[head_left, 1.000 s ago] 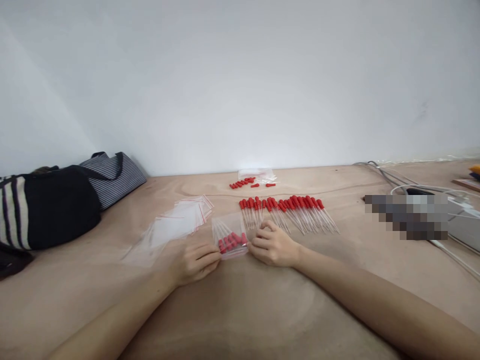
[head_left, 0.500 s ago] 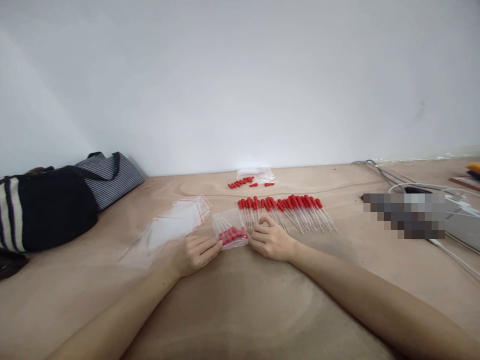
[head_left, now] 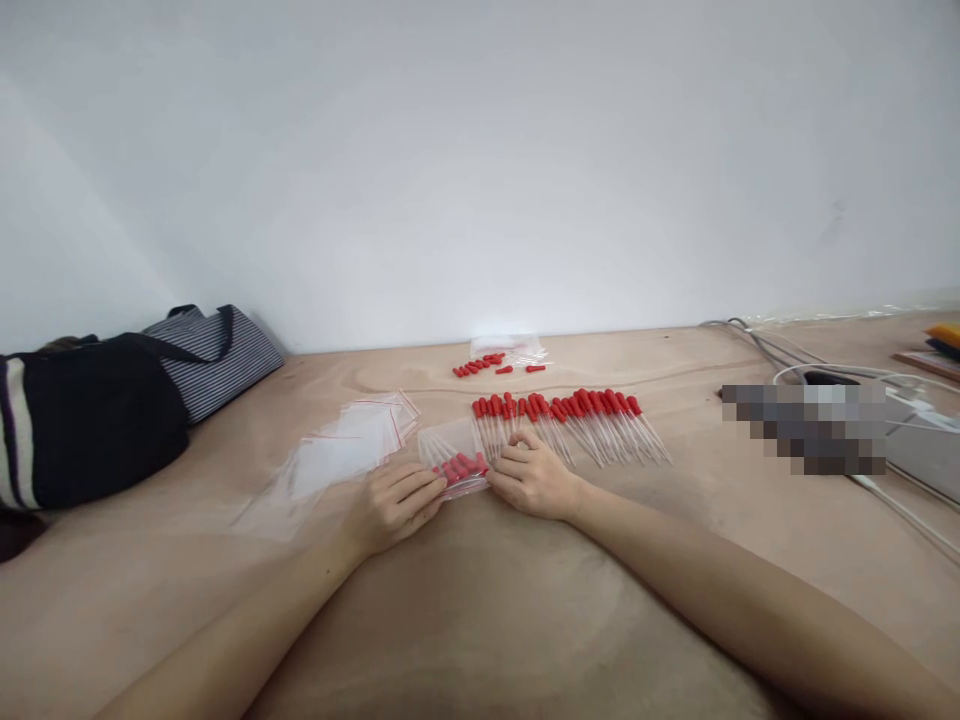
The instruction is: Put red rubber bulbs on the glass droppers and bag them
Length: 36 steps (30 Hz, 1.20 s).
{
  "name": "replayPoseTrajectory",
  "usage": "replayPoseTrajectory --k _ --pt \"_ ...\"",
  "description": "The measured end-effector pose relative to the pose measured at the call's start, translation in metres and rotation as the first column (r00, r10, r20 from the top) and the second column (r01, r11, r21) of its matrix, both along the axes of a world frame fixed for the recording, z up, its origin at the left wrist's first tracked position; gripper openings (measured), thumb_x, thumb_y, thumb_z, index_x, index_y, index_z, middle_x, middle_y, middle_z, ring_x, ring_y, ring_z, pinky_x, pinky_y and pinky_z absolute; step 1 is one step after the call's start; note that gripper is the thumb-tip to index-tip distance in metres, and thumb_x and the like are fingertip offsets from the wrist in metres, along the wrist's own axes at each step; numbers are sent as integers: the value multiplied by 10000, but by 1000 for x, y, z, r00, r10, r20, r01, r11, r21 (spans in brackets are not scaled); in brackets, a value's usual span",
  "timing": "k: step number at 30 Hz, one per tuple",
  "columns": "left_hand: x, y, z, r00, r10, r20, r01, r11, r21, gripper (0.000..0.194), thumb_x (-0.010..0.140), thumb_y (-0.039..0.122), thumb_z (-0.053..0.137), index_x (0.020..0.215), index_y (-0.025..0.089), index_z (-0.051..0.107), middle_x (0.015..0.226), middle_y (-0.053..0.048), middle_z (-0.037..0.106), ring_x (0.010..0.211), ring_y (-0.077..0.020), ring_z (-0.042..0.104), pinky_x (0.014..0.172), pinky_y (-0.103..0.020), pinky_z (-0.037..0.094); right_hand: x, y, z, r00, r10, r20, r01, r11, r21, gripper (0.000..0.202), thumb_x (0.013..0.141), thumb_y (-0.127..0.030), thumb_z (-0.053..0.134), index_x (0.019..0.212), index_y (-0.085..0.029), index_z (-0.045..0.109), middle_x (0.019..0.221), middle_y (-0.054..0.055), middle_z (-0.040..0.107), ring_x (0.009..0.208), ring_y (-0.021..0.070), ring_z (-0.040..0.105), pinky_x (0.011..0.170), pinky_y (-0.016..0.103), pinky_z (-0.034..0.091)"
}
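Note:
A small clear zip bag lies flat on the table between my hands, its open-end strip facing me. Inside it are several droppers with red rubber bulbs toward me and thin clear tubes pointing away. My left hand pinches the bag's near left corner. At the near right corner, my right hand has its fingers curled and closed on the edge. Just beyond the right hand, a row of loose red-bulbed droppers lies side by side. Left of the bag, flat clear zip bags are fanned out.
Near the wall lie loose red bulbs and another clear bag with thin tubes. A black bag and a striped bag stand at left. Cables and a blurred-out object are on the right.
My right hand has shifted slightly left along the bag's near edge. The left hand's fingers reach a little further over its corner. The whole view has drifted slightly.

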State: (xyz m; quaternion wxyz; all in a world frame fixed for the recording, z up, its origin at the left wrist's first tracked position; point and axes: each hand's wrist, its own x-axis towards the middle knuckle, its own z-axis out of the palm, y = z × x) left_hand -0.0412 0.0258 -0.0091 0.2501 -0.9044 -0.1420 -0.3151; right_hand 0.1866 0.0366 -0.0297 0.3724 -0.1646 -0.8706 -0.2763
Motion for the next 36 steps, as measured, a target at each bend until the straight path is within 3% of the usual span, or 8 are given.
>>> replayPoseTrajectory --k 8,14,22,30,36 --pt "19 2 -1 998 -30 52 31 1000 -6 109 796 95 495 852 139 577 701 -34 659 639 -133 615 613 -257 527 -5 0 0 999 -24 -42 22 999 -35 236 797 -104 453 576 -157 518 542 -21 503 589 107 378 689 291 280" --pt "18 2 -2 996 -47 73 45 999 24 98 798 94 489 833 140 569 682 -28 654 608 -129 608 587 -258 521 -7 0 1 998 -17 -57 15 999 -40 191 810 -149 481 634 -165 553 585 -18 552 645 113 411 697 301 272" --pt "20 3 -2 999 -41 32 40 999 26 78 772 102 529 833 133 568 699 -39 666 629 -151 619 578 -273 508 -12 2 -1 1000 18 8 -18 1000 1 258 845 -151 419 618 -166 541 553 -28 506 623 97 409 682 291 266" --pt "20 3 0 998 -57 11 56 997 51 85 787 91 496 815 133 564 678 -42 665 648 -160 624 581 -277 505 -21 2 0 998 31 -46 -31 999 -8 221 836 -147 439 646 -161 551 563 -33 527 642 97 419 686 293 265" --pt "11 4 -4 1000 -13 17 13 999 32 96 787 120 500 848 159 564 721 -26 663 659 -143 615 618 -279 503 -17 2 0 1000 4 -26 -5 999 -47 218 831 -151 429 650 -169 550 580 -31 542 655 99 429 701 309 250"
